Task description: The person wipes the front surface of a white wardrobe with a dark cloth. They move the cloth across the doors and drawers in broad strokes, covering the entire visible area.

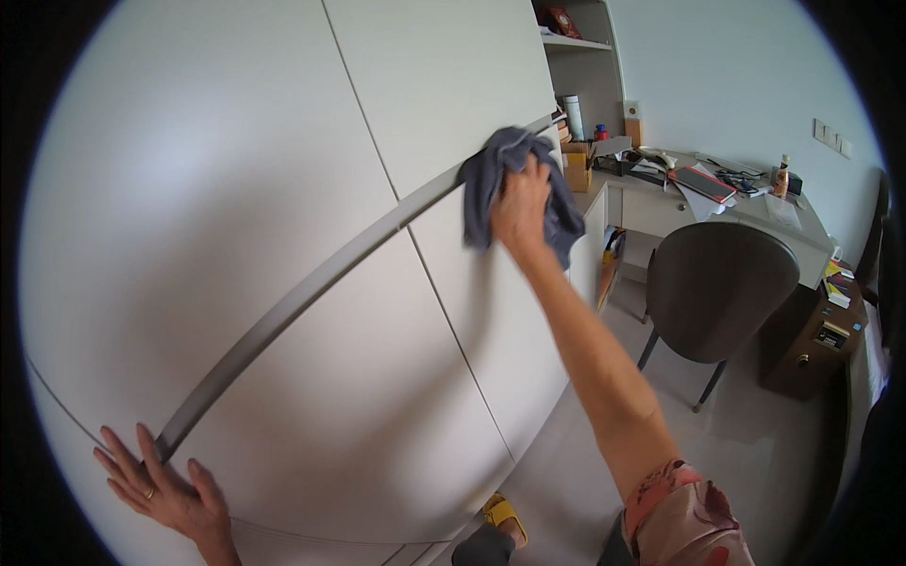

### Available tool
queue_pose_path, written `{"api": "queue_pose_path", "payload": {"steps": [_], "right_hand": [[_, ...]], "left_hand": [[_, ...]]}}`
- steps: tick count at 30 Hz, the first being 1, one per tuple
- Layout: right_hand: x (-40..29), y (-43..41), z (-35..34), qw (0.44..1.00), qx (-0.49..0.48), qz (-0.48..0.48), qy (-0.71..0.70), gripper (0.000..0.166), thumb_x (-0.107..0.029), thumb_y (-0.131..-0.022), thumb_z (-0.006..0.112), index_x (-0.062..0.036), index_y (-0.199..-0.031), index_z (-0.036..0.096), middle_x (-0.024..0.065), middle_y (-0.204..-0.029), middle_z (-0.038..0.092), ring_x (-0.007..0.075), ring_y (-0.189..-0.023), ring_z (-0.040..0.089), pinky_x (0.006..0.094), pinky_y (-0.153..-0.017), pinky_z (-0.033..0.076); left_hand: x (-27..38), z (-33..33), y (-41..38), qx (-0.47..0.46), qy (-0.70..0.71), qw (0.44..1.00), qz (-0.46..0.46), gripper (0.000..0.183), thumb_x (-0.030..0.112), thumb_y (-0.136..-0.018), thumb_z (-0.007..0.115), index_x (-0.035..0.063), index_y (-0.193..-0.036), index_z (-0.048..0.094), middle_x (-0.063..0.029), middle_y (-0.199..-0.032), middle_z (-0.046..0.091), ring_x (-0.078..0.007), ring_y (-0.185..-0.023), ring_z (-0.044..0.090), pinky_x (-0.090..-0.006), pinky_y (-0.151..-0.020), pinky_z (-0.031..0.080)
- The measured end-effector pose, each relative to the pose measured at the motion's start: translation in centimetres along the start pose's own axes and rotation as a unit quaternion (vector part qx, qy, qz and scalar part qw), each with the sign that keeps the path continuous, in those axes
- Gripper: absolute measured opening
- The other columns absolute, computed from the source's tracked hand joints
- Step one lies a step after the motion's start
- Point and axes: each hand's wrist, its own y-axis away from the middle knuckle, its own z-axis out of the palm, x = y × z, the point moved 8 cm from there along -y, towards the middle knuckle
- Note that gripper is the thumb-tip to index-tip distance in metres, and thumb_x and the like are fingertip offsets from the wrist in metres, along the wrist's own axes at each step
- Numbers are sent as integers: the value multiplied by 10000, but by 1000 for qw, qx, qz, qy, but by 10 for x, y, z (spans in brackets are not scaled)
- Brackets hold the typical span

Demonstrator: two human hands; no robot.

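Note:
My right hand (524, 209) grips a dark grey cloth (485, 191), pressed against the right part of a long grey strip (304, 301). That strip runs across the white cabinet doors (233, 170), and the cloth covers part of it near the cabinet's right edge. At the lower left my left hand (166, 492), a ring on one finger, is spread at the strip's near end. It appears to rest on the cabinet front and holds nothing.
Right of the cabinet is a desk (648, 205) with papers, a red-edged notebook (702, 184) and a bottle (781, 177). A dark chair (722, 290) stands before it, beside a brown safe (807, 354). A yellow slipper (504, 516) is on my foot below.

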Motion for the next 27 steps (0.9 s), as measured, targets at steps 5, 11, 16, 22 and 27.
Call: {"api": "queue_pose_path", "payload": {"steps": [5, 11, 16, 22, 27], "right_hand": [[-101, 49, -60, 985, 3, -81, -154, 509, 117, -677, 516, 39, -1180, 505, 231, -1267, 412, 402, -966, 411, 473, -794, 362], [-199, 99, -103, 971, -22, -112, -209, 419, 116, -663, 533, 62, -1078, 550, 285, -1199, 408, 401, -924, 412, 448, -757, 362], [-276, 139, -127, 949, -91, -132, -270, 270, 96, -637, 567, 84, -907, 587, 251, -1028, 421, 375, -852, 411, 430, -694, 340], [-372, 204, -145, 902, -198, -286, -257, 99, -32, -674, 594, 39, -724, 641, 199, -1032, 449, 329, -887, 436, 413, -714, 354], [-356, 203, -124, 889, -239, -168, -352, 207, -30, -733, 570, 65, -910, 620, 201, -1154, 455, 356, -974, 448, 466, -845, 374]], "left_hand": [[2, -10, -6, -41, 79, 996, -33, 543, 296, -849, 496, 177, -1377, 451, -118, -1515, 269, -375, -1409, 168, -580, -1103, 84], [-3, -20, -15, -59, 127, 989, -47, 557, 285, -826, 561, 159, -1360, 465, -136, -1505, 282, -404, -1398, 179, -572, -1103, 72], [-4, -21, -17, -63, 158, 984, -48, 555, 290, -843, 566, 133, -1361, 441, -159, -1498, 284, -409, -1390, 196, -563, -1106, 60], [-26, -22, -2, 50, 340, 935, -92, 414, 217, -948, 408, 82, -1340, 394, -231, -1453, 328, -403, -1349, 305, -544, -1109, 87], [-30, -27, 0, 86, 378, 916, -99, 368, 157, -949, 361, 60, -1301, 411, -236, -1427, 369, -402, -1330, 346, -520, -1116, 107]]}}
